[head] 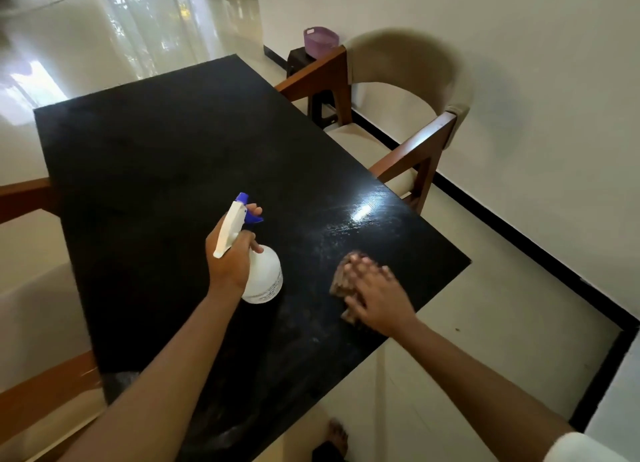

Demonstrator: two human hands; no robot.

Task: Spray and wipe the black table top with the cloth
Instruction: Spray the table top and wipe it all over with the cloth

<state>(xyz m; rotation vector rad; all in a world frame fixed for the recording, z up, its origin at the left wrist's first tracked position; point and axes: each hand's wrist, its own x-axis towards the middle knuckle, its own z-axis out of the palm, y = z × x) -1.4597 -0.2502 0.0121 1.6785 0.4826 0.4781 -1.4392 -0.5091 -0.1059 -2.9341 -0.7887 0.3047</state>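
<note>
The black table top (166,170) fills the middle of the frame, from the upper left down to the lower middle. A white spray bottle (261,278) with a blue tip is held just below the middle of the frame by the left hand (230,253). The fingers are wrapped around the bottle's neck, and one finger is laid on the blue trigger, so a squirt can be made fast. It cannot be told if the bottle's bottom is touching the table. The nozzle is pointed toward the far part of the table, which looks dull and probably dry.

A brown cloth (343,281) is seen to the right of the bottle, near the table's right edge. It is pressed flat on the table by the right hand (375,292). The fingers are spread out wide and not curled, so more cloth is pushed down at once. The hand looks blurry, so it is likely being rubbed about.

A shiny wet patch (360,214) is seen just above the cloth. Most of the table seems not yet wiped.
</note>
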